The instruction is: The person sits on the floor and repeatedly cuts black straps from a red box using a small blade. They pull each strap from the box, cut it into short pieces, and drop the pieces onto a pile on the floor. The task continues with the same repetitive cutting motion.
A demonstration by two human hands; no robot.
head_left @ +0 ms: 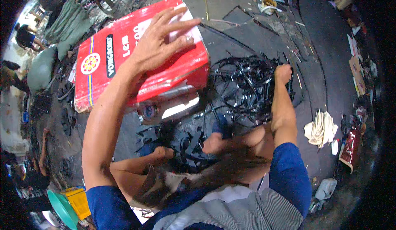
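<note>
My left hand (165, 38) lies on top of a red cardboard box (173, 75), its fingers spread. The box has a blue and yellow stripe and a round flower emblem, and it sits tilted on the left side in front of me. On the floor to its right is a tangled heap of shiny black strips (247, 83). My right hand (283, 74) is closed at the heap's right edge and appears to grip some strips, though its fingers partly hide them. Below the box shows a shiny, clear-wrapped surface (165, 109), mostly covered.
Cut black scraps (187, 143) lie between my feet. A cream cloth (321, 129) rests on the floor to the right, near a dark red object (350, 149) and a translucent jug (326, 188). A green basin (62, 209) and a yellow crate (77, 202) stand at lower left. Other people are at far left.
</note>
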